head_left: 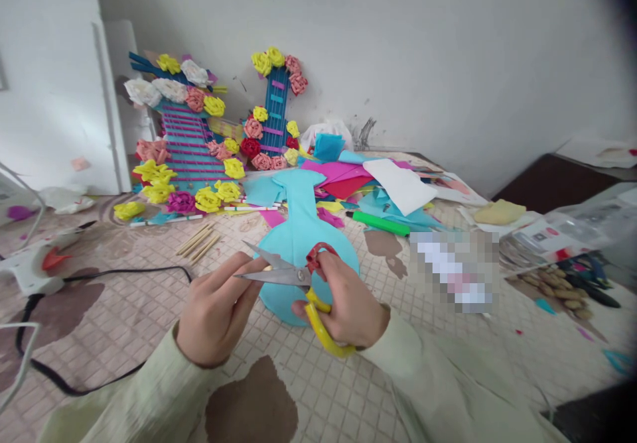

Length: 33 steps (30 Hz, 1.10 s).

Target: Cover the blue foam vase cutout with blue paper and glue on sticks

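In the head view, the right hand (348, 297) grips a pair of scissors (300, 276), its fingers closed around the red and yellow handles. The blades stand apart and point toward the left hand (213, 314), the lower one crossing in front of its fingers. That hand is half curled, palm turned away, so I cannot tell whether it pinches anything (a speck of pale yellow between the blades is too small to name).

Behind and below the scissors, a light blue shape (298, 231) lies on the table (358, 390), its round end nearest the person and its neck pointing toward the wall (398, 52).

To the left of the blue shape are some thin sticks (198, 243) and, farther out, a glue gun (30, 267) with a black cord. Two boards trimmed with paper flowers, one wide (186, 141) and one narrow (276, 111), stand at the back. On the right, a green marker (382, 223) lies near a white sheet (401, 186).
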Tool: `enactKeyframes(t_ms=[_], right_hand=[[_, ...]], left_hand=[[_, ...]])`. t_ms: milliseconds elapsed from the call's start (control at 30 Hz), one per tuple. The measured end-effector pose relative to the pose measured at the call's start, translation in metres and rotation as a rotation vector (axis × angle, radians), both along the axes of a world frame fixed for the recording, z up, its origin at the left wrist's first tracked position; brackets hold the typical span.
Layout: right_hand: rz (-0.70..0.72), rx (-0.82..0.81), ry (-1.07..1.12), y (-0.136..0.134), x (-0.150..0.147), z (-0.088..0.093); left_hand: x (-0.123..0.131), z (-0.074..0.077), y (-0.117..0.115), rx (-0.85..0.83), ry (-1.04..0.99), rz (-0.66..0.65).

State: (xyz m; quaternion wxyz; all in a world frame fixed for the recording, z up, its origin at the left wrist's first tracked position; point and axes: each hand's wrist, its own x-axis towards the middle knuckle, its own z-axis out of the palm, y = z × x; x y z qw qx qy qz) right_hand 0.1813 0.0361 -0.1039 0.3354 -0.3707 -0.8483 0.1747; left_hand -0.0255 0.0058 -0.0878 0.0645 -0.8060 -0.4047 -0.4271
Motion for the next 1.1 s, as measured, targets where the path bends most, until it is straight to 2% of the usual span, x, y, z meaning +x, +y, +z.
enactKeyframes(t_ms=[167,333,667,1100], right_hand=[[0.024,-0.066,-0.002,-0.0012,-0.0005,0.001],[0.078,-0.114,0.055,-0.0034,-0.0024,0.0004],[0.02,-0.077,0.028,-0.0027,-0.0008,0.0023],[0.019,-0.162,0.023,-0.0063,-0.0014,0.0012]], left_hand=[[0.0,0.0009,0.0,0.031,-0.005,-0.029],[-0.0003,0.001,-0.0023,-0.03,-0.009,-0.023],[0.0005,-0.0019,0.002,0.013,0.007,-0.041],[-0.0021,-0.0004,0.0015,0.065,0.06,-0.033]])
